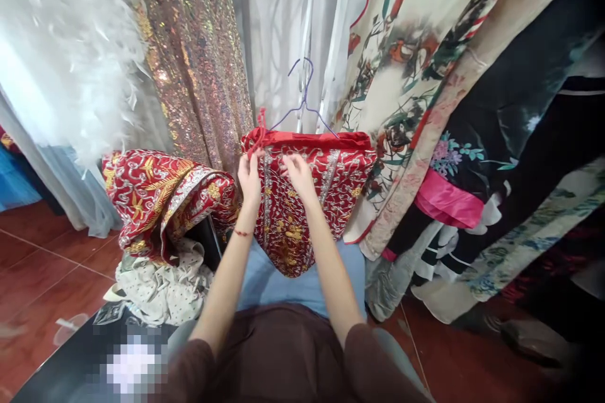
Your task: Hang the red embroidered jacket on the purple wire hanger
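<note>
A red garment (326,176) with silver and gold embroidery lies over the blue-clad lap, its point hanging downward. The purple wire hanger (305,97) rises from its top edge, hook upward. My left hand (250,179) is at the garment's upper left, fingers pinched on a red cord (259,132). Just right of it, my right hand (299,176) is over the embroidered front, fingers bent and apart, with nothing visible in them.
More red embroidered cloth (161,195) is heaped at the left, above white dotted fabric (165,283). Behind hang a sequined gold dress (193,50), white feathers (85,44) and a floral dress (401,56). Dark garments (496,113) hang at the right.
</note>
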Action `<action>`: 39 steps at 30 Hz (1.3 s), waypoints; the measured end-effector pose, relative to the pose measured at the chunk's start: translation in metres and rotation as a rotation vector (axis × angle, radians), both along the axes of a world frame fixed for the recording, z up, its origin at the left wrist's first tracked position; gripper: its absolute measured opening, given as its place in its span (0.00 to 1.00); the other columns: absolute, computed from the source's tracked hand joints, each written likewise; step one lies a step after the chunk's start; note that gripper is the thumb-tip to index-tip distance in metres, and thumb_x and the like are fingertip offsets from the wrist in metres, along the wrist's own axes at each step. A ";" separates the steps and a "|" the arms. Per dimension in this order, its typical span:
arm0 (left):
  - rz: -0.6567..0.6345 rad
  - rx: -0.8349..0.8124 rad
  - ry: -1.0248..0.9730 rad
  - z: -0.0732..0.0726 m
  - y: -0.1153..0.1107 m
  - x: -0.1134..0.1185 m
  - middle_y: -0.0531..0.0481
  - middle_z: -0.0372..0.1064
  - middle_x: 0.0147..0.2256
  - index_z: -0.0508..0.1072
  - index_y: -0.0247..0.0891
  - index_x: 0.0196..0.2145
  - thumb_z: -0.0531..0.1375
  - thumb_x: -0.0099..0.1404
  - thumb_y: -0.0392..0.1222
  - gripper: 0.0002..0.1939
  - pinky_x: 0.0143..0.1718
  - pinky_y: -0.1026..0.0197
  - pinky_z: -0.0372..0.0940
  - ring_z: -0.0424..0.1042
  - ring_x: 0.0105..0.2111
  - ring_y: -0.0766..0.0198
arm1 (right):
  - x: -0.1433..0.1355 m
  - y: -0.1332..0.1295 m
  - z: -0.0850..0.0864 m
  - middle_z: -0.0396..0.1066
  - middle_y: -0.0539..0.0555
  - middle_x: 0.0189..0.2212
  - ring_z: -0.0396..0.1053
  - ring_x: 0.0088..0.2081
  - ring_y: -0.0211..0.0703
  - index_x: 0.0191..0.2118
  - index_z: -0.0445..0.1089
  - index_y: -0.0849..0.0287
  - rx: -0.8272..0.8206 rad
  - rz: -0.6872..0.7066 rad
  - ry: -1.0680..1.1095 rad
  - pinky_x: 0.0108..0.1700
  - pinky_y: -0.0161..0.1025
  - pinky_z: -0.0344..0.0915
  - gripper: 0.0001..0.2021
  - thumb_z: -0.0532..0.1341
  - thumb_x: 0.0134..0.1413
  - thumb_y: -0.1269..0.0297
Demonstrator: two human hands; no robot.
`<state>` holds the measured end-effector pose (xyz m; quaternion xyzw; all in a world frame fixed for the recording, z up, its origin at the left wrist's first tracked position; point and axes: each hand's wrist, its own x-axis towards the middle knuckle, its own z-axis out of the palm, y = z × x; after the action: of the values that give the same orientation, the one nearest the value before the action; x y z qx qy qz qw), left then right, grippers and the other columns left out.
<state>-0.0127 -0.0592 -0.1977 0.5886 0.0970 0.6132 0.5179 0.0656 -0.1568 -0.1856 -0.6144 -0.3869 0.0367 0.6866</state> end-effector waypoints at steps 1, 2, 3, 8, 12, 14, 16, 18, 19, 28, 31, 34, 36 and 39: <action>-0.015 -0.071 0.012 -0.015 -0.012 -0.009 0.42 0.76 0.49 0.72 0.39 0.41 0.51 0.72 0.52 0.16 0.57 0.58 0.66 0.75 0.51 0.62 | -0.008 0.004 -0.017 0.73 0.50 0.32 0.70 0.34 0.38 0.36 0.67 0.55 0.033 0.078 0.131 0.36 0.35 0.66 0.15 0.59 0.58 0.47; -0.054 -0.153 0.024 -0.030 -0.024 -0.017 0.42 0.76 0.49 0.71 0.39 0.39 0.49 0.72 0.53 0.17 0.56 0.57 0.67 0.75 0.51 0.61 | -0.016 0.007 -0.034 0.75 0.50 0.34 0.72 0.35 0.38 0.38 0.69 0.54 0.058 0.140 0.237 0.36 0.34 0.67 0.17 0.60 0.57 0.45; -0.105 -0.231 0.034 -0.045 -0.035 -0.024 0.42 0.76 0.49 0.70 0.40 0.37 0.48 0.72 0.54 0.18 0.54 0.57 0.68 0.76 0.51 0.60 | -0.026 0.009 -0.049 0.76 0.51 0.36 0.73 0.37 0.39 0.39 0.70 0.54 0.090 0.181 0.310 0.37 0.34 0.67 0.18 0.61 0.55 0.44; -0.316 -0.586 -0.044 -0.087 -0.067 -0.041 0.45 0.76 0.40 0.72 0.40 0.35 0.56 0.68 0.50 0.12 0.46 0.60 0.70 0.77 0.43 0.61 | -0.066 0.010 -0.079 0.78 0.53 0.41 0.76 0.40 0.42 0.45 0.68 0.51 0.274 0.349 0.495 0.34 0.36 0.71 0.20 0.67 0.51 0.47; -0.419 -0.653 -0.137 -0.088 -0.073 -0.039 0.47 0.75 0.38 0.72 0.40 0.36 0.58 0.66 0.46 0.08 0.44 0.62 0.68 0.76 0.38 0.65 | -0.069 0.005 -0.072 0.78 0.50 0.35 0.75 0.32 0.39 0.44 0.67 0.52 0.315 0.315 0.573 0.25 0.31 0.66 0.19 0.69 0.49 0.51; -0.458 -0.675 -0.132 -0.088 -0.074 -0.039 0.48 0.75 0.36 0.73 0.40 0.35 0.60 0.64 0.46 0.08 0.42 0.63 0.67 0.75 0.36 0.66 | -0.065 0.003 -0.072 0.77 0.49 0.32 0.74 0.29 0.37 0.43 0.67 0.53 0.300 0.288 0.601 0.24 0.31 0.65 0.20 0.70 0.47 0.52; -0.471 -0.688 -0.092 -0.088 -0.075 -0.040 0.49 0.75 0.35 0.73 0.40 0.34 0.61 0.62 0.47 0.09 0.41 0.63 0.67 0.74 0.34 0.66 | -0.062 0.001 -0.076 0.76 0.49 0.30 0.73 0.28 0.37 0.42 0.67 0.54 0.275 0.282 0.622 0.24 0.31 0.65 0.20 0.70 0.46 0.53; -0.464 -0.693 -0.050 -0.091 -0.073 -0.042 0.49 0.75 0.34 0.73 0.39 0.32 0.61 0.62 0.48 0.09 0.40 0.63 0.66 0.73 0.33 0.66 | -0.060 0.000 -0.080 0.74 0.48 0.28 0.72 0.27 0.37 0.41 0.66 0.54 0.256 0.283 0.624 0.25 0.32 0.65 0.20 0.70 0.45 0.52; -0.459 -0.701 -0.041 -0.092 -0.072 -0.043 0.49 0.74 0.33 0.73 0.39 0.31 0.61 0.61 0.48 0.10 0.39 0.63 0.66 0.73 0.32 0.67 | -0.059 -0.001 -0.081 0.74 0.48 0.27 0.71 0.27 0.37 0.39 0.66 0.54 0.268 0.274 0.620 0.26 0.33 0.66 0.19 0.70 0.45 0.52; -0.117 -0.587 0.175 -0.108 -0.046 -0.052 0.49 0.75 0.38 0.72 0.38 0.38 0.64 0.60 0.43 0.09 0.44 0.62 0.65 0.73 0.37 0.66 | -0.043 -0.007 -0.088 0.61 0.43 0.24 0.57 0.25 0.32 0.31 0.63 0.55 0.259 0.203 0.430 0.31 0.33 0.59 0.20 0.71 0.45 0.49; -0.023 -0.392 0.246 -0.102 -0.038 -0.046 0.44 0.74 0.47 0.74 0.38 0.41 0.65 0.62 0.47 0.13 0.54 0.58 0.64 0.72 0.49 0.61 | -0.042 -0.008 -0.093 0.62 0.46 0.26 0.59 0.27 0.36 0.32 0.68 0.56 0.149 0.144 0.239 0.35 0.35 0.62 0.17 0.60 0.58 0.45; -0.218 -0.354 0.227 -0.079 -0.030 -0.032 0.42 0.76 0.46 0.75 0.37 0.41 0.61 0.66 0.54 0.17 0.55 0.56 0.64 0.74 0.49 0.58 | -0.046 -0.009 -0.096 0.68 0.53 0.34 0.66 0.36 0.41 0.36 0.73 0.56 0.016 -0.027 -0.089 0.45 0.40 0.65 0.17 0.53 0.66 0.51; -0.405 -0.330 0.229 -0.061 -0.024 -0.021 0.41 0.77 0.41 0.76 0.35 0.38 0.60 0.67 0.56 0.19 0.51 0.56 0.67 0.76 0.44 0.57 | -0.049 -0.010 -0.097 0.69 0.56 0.37 0.66 0.42 0.45 0.37 0.74 0.57 -0.084 -0.158 -0.276 0.51 0.44 0.64 0.15 0.54 0.66 0.56; -0.517 -0.284 0.238 -0.040 -0.014 -0.008 0.42 0.78 0.35 0.75 0.34 0.36 0.60 0.68 0.51 0.15 0.43 0.59 0.69 0.77 0.37 0.60 | -0.052 -0.010 -0.097 0.68 0.59 0.39 0.67 0.43 0.48 0.41 0.74 0.58 -0.137 -0.233 -0.409 0.52 0.46 0.64 0.13 0.55 0.65 0.58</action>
<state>-0.0211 -0.0731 -0.2379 0.5834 0.0887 0.3683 0.7185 0.0135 -0.1664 -0.2826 -0.6947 -0.4408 -0.1418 0.5504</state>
